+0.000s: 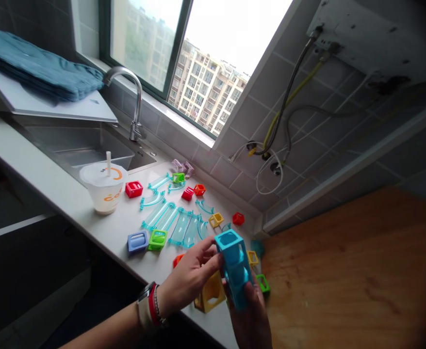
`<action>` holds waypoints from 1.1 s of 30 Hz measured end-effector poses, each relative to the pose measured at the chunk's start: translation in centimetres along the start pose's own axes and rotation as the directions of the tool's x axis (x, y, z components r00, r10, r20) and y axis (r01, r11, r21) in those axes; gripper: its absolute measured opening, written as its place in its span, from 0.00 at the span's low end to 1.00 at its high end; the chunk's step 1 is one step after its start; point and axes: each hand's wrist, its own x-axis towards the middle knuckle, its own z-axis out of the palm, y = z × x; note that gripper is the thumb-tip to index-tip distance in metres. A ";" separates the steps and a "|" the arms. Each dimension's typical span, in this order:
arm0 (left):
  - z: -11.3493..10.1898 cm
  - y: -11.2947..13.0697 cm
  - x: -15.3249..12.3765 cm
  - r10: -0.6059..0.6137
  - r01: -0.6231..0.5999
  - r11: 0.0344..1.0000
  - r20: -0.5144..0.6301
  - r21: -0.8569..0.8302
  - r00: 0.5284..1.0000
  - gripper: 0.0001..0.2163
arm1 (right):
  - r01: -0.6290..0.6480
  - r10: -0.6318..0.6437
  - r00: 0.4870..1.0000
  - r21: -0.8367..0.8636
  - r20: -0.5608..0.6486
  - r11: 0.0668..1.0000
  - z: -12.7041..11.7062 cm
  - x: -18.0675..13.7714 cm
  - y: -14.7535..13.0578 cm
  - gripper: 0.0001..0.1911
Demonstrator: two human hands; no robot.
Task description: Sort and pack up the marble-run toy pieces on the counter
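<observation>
Over the counter's front edge, a tall blue hollow toy block [231,249] with round openings is held tilted. My right hand [251,315] wraps round its lower part. At its upper left side, my left hand [193,269] grips it with bent fingers; some fingertips are hidden. Just below my left hand stands a yellow hollow block [213,295], partly covered. An orange block [177,261] peeks out behind my left wrist. Left of that sit a green block [157,240] and a purple-blue block [138,242], side by side. Clear blue track pieces [178,225] lie beyond my hands.
Several red, orange, yellow and green blocks are spread on the white counter [125,252]. A lidded plastic cup [106,191] with a straw stands at the left, near the steel sink [78,140] and faucet [136,106]. A wooden panel [344,271] rises at the right.
</observation>
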 end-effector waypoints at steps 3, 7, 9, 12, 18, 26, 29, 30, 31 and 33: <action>0.3 1.8 1.5 0.024 -0.036 0.964 0.048 0.265 0.999 0.15 | 0.018 -0.011 0.998 -0.101 0.067 0.995 0.1 0.2 -1.4 0.32; 0.0 3.5 3.7 0.025 -0.105 0.828 0.150 0.551 0.988 0.17 | 0.031 -0.022 0.999 -0.327 0.028 0.944 -0.3 1.2 -3.5 0.32; -0.6 3.6 4.3 0.056 -0.141 0.806 0.164 0.575 0.985 0.19 | 0.034 -0.036 0.999 -0.430 0.001 0.902 -0.6 2.0 -4.3 0.32; -2.3 3.1 4.3 0.104 -0.142 0.828 0.101 0.542 0.989 0.21 | 0.058 -0.064 0.998 -0.546 0.009 0.836 -0.5 4.4 -5.1 0.30; -5.2 3.2 2.7 -0.010 -0.035 0.886 0.093 0.462 0.996 0.19 | 0.256 -0.309 0.951 -0.563 0.000 0.786 2.7 16.7 -4.1 0.25; -6.7 3.7 3.9 0.026 -0.134 0.852 0.216 0.506 0.976 0.12 | 0.176 -0.223 0.974 -0.716 0.029 0.675 5.9 36.5 2.6 0.15; -7.8 2.7 4.8 0.016 -0.125 0.845 0.210 0.520 0.978 0.11 | 0.142 -0.188 0.982 -0.792 0.036 0.594 5.9 40.6 4.6 0.16; -8.2 2.3 5.0 0.008 -0.119 0.842 0.208 0.526 0.978 0.11 | 0.133 -0.178 0.983 -0.812 0.037 0.569 5.8 41.5 5.2 0.17; -8.5 1.8 5.2 0.000 -0.113 0.841 0.209 0.529 0.978 0.10 | 0.124 -0.169 0.985 -0.830 0.037 0.544 5.6 42.3 5.8 0.17; -9.0 1.0 5.4 -0.014 -0.100 0.842 0.208 0.529 0.978 0.10 | 0.106 -0.159 0.987 -0.862 0.030 0.496 5.1 43.4 6.9 0.18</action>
